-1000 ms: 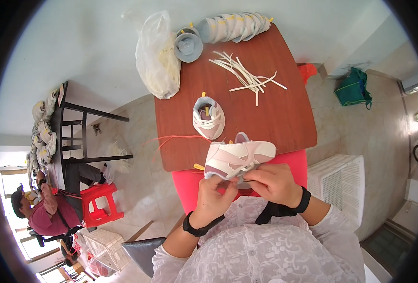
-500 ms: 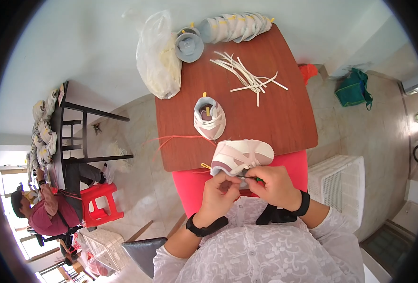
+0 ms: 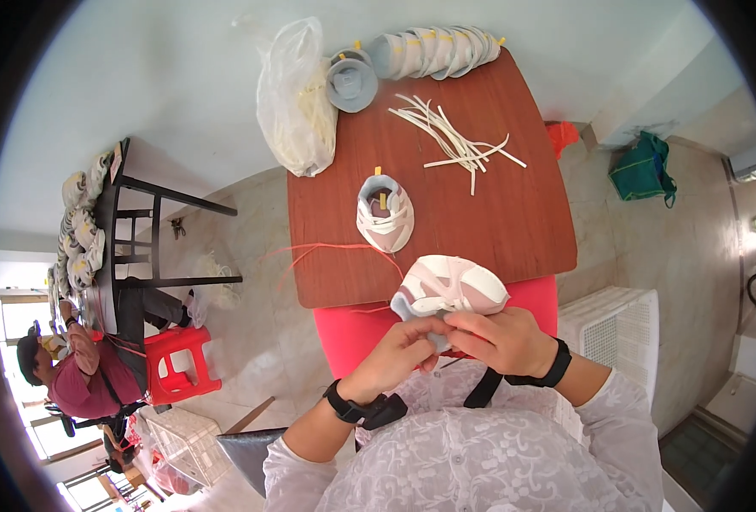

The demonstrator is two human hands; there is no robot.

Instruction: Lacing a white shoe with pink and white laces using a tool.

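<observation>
A pink and white shoe upper (image 3: pixel 453 286) is held at the table's near edge, tilted, with its laced side toward me. My right hand (image 3: pixel 510 341) is closed on its near side, fingertips at the white lacing. Against it, my left hand (image 3: pixel 403 354) is closed in a pinch by the shoe's opening; what its fingertips grip is hidden. A bit of red shows under my fingers. Farther back on the table stands a second laced shoe upper (image 3: pixel 385 218) with a yellow tab. A thin red cord (image 3: pixel 331 247) runs from the left toward the held upper.
Loose white laces (image 3: pixel 454 141) lie on the brown table (image 3: pixel 506 222). Nested shoe uppers (image 3: pixel 437 51) and a clear plastic bag (image 3: pixel 297 111) line its far edge. A white crate (image 3: pixel 612 333) is at right. Another person (image 3: pixel 96 371) sits at left beside a red stool (image 3: pixel 180 367).
The held upper has shifted right and turned, its toe dipping toward me. My left hand has moved right, closer to my right hand. The dark, green-ended tool at my right fingers no longer shows.
</observation>
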